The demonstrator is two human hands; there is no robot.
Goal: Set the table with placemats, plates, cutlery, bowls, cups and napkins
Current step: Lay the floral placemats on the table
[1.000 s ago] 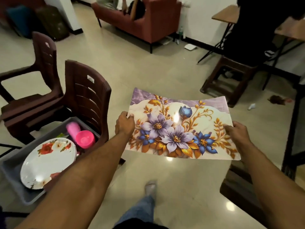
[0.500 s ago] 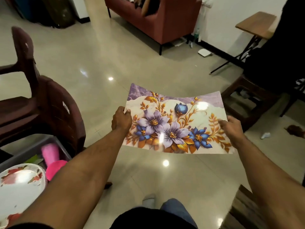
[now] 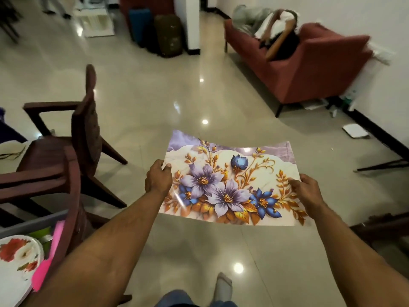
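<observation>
A glossy floral placemat point(image 3: 230, 182) with purple and blue flowers and gold leaves is held flat above the floor. My left hand point(image 3: 157, 178) grips its left edge and my right hand point(image 3: 306, 189) grips its right edge. At the lower left a grey bin point(image 3: 33, 220) sits on a brown chair and holds a white plate with red flowers point(image 3: 17, 260) and pink cups point(image 3: 47, 260).
Two brown plastic chairs point(image 3: 66, 151) stand at the left. A red sofa point(image 3: 309, 69) with a person lying on it is at the back right. Suitcases point(image 3: 155, 32) lean by a pillar. A dark wooden edge point(image 3: 385, 227) shows at the right. Shiny tiled floor lies ahead.
The view has swung left: the sofa moved to the right, the chairs and bin slid to the left edge. Both hands keep hold of the placemat.
</observation>
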